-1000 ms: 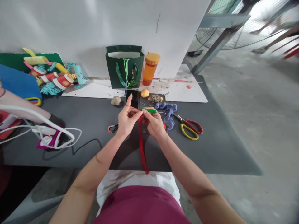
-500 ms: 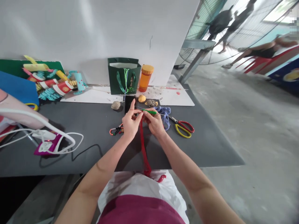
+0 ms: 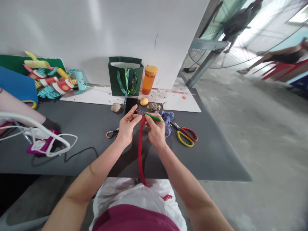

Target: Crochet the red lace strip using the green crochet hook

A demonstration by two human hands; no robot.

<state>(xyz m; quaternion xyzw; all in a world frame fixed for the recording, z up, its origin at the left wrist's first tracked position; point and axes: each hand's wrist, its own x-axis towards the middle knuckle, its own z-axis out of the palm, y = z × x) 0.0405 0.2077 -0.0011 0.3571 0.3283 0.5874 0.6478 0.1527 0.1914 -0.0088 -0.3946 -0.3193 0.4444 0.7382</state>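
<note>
A long red crocheted strip (image 3: 140, 150) hangs from between my hands over the front edge of the dark grey table (image 3: 211, 150) into my lap. My left hand (image 3: 126, 126) pinches the strip's top end, with thin red yarn running over its raised forefinger. My right hand (image 3: 155, 129) is closed round a green-handled crochet hook (image 3: 153, 116) whose tip meets the strip's top. Purple yarn (image 3: 167, 118) lies just behind my right hand.
Red-and-yellow scissors (image 3: 184, 134) lie right of my hands. Behind them lie a black phone (image 3: 131, 104), shells, a green gift bag (image 3: 125, 76) and an orange jar (image 3: 149, 80). Paper crafts (image 3: 55, 82) and white cables (image 3: 43, 142) sit left. A beaded bracelet (image 3: 111, 133) lies near my left wrist.
My hands stay together on the strip and hook with small working motions. The view shifted, and more of the strip's lower end now lies on my lap.
</note>
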